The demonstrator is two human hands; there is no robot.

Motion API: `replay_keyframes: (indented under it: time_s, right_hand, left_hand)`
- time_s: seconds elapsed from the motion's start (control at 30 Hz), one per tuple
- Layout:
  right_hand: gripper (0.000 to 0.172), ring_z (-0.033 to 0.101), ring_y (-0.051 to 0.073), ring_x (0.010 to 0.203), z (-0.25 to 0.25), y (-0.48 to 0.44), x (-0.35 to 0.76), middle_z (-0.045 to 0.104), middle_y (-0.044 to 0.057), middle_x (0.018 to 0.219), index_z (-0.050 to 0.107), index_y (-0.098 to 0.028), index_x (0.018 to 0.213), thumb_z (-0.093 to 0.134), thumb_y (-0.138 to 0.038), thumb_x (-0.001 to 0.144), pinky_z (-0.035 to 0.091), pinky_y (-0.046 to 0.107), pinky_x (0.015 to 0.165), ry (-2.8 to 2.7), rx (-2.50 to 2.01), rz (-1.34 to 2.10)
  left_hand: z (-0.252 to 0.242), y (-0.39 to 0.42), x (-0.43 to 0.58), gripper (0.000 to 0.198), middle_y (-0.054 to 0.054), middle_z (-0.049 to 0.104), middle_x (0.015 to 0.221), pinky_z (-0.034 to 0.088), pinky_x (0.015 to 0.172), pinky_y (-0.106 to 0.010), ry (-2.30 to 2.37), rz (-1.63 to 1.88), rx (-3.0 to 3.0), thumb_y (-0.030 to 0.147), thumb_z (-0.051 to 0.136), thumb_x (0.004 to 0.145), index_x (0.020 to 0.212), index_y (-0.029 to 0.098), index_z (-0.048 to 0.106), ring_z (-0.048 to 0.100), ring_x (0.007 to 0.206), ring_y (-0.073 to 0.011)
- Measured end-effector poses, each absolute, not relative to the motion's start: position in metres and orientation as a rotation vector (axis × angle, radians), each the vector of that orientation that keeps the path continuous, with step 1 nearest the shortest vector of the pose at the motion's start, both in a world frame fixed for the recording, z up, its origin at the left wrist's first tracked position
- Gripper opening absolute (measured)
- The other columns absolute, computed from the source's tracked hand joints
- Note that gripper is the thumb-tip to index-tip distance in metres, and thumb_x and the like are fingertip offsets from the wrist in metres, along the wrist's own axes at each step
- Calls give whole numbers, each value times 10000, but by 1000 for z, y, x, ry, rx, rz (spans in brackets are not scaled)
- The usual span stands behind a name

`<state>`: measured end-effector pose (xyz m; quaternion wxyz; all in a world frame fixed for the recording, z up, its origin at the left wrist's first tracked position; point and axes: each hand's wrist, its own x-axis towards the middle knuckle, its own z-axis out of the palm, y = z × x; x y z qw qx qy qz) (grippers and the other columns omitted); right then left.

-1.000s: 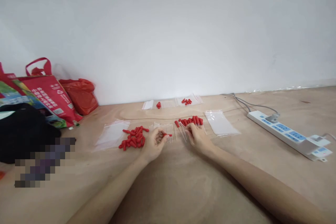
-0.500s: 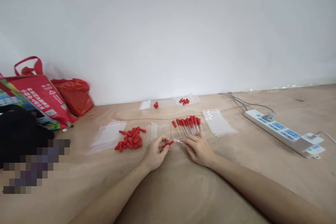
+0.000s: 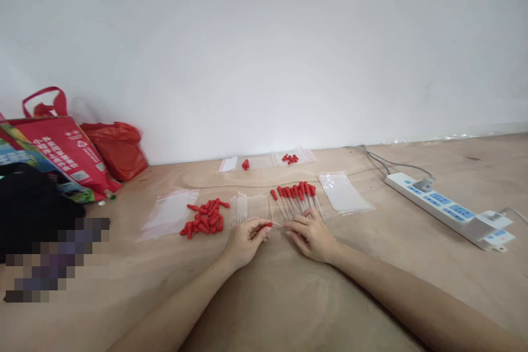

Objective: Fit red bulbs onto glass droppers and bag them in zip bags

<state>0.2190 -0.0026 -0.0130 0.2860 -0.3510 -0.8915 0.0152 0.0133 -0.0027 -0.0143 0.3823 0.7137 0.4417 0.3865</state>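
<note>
My left hand (image 3: 246, 242) is closed on a red rubber bulb (image 3: 265, 226), pinched between thumb and fingers. Facing it, my right hand (image 3: 310, 235) grips a thin clear dropper tube (image 3: 278, 225), whose end meets the bulb's mouth; how far it sits inside I cannot tell. Just beyond my right hand lie several droppers with red bulbs (image 3: 295, 192) fitted, side by side. Bare clear tubes (image 3: 248, 206) lie in a row beyond my left hand. To their left is a loose pile of red bulbs (image 3: 206, 219).
Clear plastic bags lie at left (image 3: 171, 209) and right (image 3: 345, 192). Near the wall are a small bag with red bulbs (image 3: 291, 158) and more tubes (image 3: 261, 161). A white power strip (image 3: 447, 209) stands at right, shopping bags (image 3: 66, 154) and black cloth (image 3: 33, 209) at left.
The bulb and the tube have come together; the gap between them has closed. Both hands stay in nearly the same place.
</note>
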Motion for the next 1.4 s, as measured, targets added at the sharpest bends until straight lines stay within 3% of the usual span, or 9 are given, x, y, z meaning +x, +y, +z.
replay_keyframes:
  time_s: [0.13, 0.3, 0.73, 1.07, 1.4]
  right_hand:
    - [241, 533, 119, 733, -11, -3, 219, 600, 25, 771, 544, -200, 1039, 412, -223, 838, 285, 288, 727, -2431, -893, 79]
    - [249, 524, 113, 696, -9, -3, 219, 591, 17, 739, 559, -204, 1039, 407, -229, 843, 284, 292, 724, -2438, -855, 114]
    - [303, 476, 128, 649, -6, 1, 224, 584, 22, 764, 597, -239, 996, 402, -142, 787, 230, 312, 678, -2464, -866, 30]
    - [211, 465, 113, 619, -7, -4, 213, 577, 8, 713, 585, -187, 816, 376, -206, 833, 209, 284, 654, -2430, -914, 215]
    - [208, 508, 102, 651, 2, -9, 208, 617, -12, 738, 590, -194, 795, 386, -192, 837, 212, 271, 651, -2476, -1022, 400]
  left_hand:
    - [-12, -4, 14, 217, -1, 558, 625, 450, 511, -203, 1171, 949, 1854, 309, 504, 770, 873, 152, 612, 523, 558, -108]
    - [-11, -4, 12, 208, 5, 548, 593, 416, 489, -192, 1192, 941, 1928, 297, 479, 779, 827, 154, 621, 509, 531, -103]
    - [-4, -10, 15, 172, -5, 583, 608, 393, 506, -201, 1189, 874, 2127, 264, 498, 765, 762, 153, 630, 508, 540, -108]
    - [2, -17, 16, 167, -19, 573, 674, 410, 585, -217, 1116, 869, 2418, 235, 450, 807, 771, 147, 586, 511, 602, -112]
    - [1, -17, 15, 148, -37, 586, 726, 426, 623, -216, 982, 842, 2485, 195, 448, 811, 789, 139, 584, 540, 666, -120]
